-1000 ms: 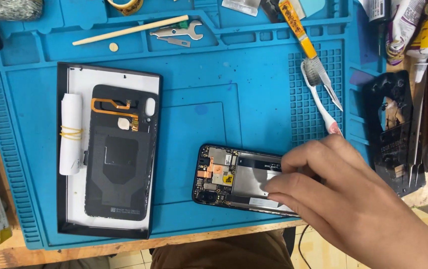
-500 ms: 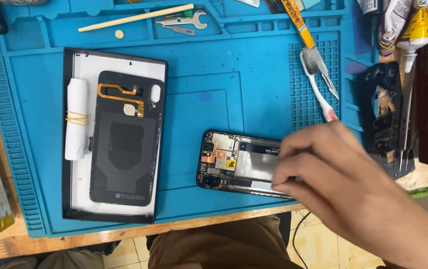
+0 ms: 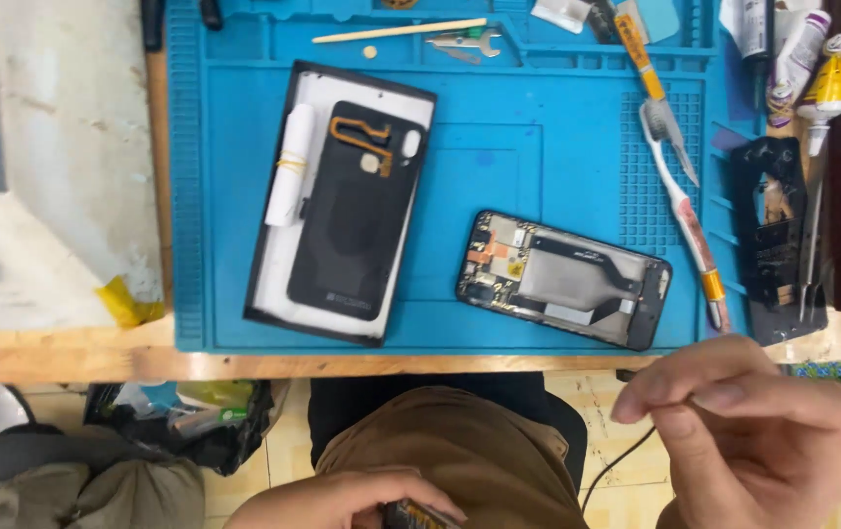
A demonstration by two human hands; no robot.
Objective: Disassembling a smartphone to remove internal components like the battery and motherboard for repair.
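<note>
An opened phone (image 3: pixel 562 279) with its circuit board and metal shield exposed lies on the blue work mat (image 3: pixel 557 137), near the front edge. My right hand (image 3: pixel 753 441) hovers below the table edge, off the mat, thumb and forefinger pinched together; nothing shows between them. At the bottom of the view my left hand (image 3: pixel 342 500) rests over my lap and grips a small dark object with yellowish parts (image 3: pixel 410 511), mostly cut off. A black back cover (image 3: pixel 357 211) with an orange flex cable rests on a white, black-framed panel (image 3: pixel 283 284).
A white roll (image 3: pixel 290 167) lies on the panel. A toothbrush (image 3: pixel 680 206), a yellow-handled tool (image 3: pixel 636 49), tweezers (image 3: pixel 464 42) and a wooden stick (image 3: pixel 401 30) sit on the mat. At the right are a black phone frame (image 3: pixel 771 230) and glue tubes (image 3: pixel 827 83). The wooden table edge (image 3: pixel 97 353) runs across the front.
My right hand has lifted off the opened phone and pulled back toward me below the table edge, uncovering the whole phone. The left hand has come into view at the bottom.
</note>
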